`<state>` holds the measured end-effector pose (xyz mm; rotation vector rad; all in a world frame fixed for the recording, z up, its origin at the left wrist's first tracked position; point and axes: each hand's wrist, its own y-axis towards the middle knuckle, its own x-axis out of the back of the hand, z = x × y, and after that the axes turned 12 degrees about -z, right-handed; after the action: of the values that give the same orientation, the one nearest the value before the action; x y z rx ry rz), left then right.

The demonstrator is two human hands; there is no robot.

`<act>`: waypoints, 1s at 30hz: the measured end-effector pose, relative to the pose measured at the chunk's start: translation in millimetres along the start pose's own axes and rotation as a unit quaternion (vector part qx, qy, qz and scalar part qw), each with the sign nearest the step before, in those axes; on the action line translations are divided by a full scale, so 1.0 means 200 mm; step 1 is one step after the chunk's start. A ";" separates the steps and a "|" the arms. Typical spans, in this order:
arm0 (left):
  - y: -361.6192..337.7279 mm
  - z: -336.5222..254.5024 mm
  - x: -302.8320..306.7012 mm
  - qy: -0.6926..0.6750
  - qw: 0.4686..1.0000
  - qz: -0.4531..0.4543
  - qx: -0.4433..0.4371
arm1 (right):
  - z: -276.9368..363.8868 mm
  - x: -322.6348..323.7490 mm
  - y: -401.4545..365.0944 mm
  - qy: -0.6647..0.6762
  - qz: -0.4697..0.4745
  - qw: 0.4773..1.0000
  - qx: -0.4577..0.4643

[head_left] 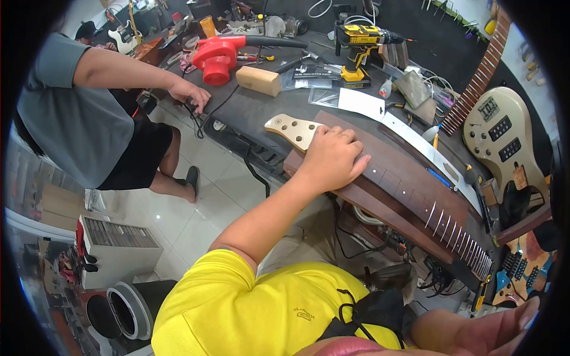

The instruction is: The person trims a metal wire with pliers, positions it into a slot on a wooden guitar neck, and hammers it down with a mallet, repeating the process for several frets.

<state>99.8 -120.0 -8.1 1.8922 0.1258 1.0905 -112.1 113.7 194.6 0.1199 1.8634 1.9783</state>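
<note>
A bass guitar neck with a dark fretboard lies across the black workbench, its pale headstock toward the left. Metal frets sit only at its right end. My left hand lies palm down on the fretboard just beside the headstock, fingers laid over the far edge, holding the neck down. My right hand is at the bottom right, close to the camera, only partly in view, fingers extended with nothing seen in them.
Another person in a grey shirt stands at left, a hand on the bench edge over cables. On the bench: red blower, yellow drill, wood block, steel straightedge. A cream bass lies right.
</note>
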 end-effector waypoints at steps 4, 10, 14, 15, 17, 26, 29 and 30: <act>0.01 0.00 0.01 -0.014 1.000 0.007 0.003 | -0.07 0.16 -0.07 -0.230 0.016 0.972 0.052; 0.03 -0.04 0.08 -0.107 0.991 0.063 -0.057 | -0.20 0.53 -0.15 -0.369 0.161 0.899 -0.172; 0.03 -0.05 0.05 -0.103 0.991 0.065 -0.055 | -0.22 0.97 -0.36 -0.528 0.163 0.795 -0.249; 0.03 -0.05 0.05 -0.100 0.991 0.070 -0.058 | -0.20 1.10 -0.41 -0.547 0.088 0.788 -0.267; 0.03 -0.08 0.05 -0.112 0.989 0.080 -0.053 | -0.16 1.42 -0.45 -0.603 -0.121 0.742 -0.267; -0.04 0.06 -0.04 -0.118 0.986 0.074 -0.091 | 0.10 2.86 -0.58 -0.530 -0.461 0.638 -0.316; -0.04 0.09 -0.04 -0.118 0.988 0.082 -0.058 | 0.04 2.88 -0.50 -0.438 -0.470 0.700 -0.311; -0.04 0.09 -0.05 -0.138 0.985 0.083 -0.059 | 0.04 2.90 -0.48 -0.436 -0.478 0.697 -0.308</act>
<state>109.9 -132.9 -23.4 1.9505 -0.2524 0.9109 -614.0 328.9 -24.8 -0.0955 0.3815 1.2555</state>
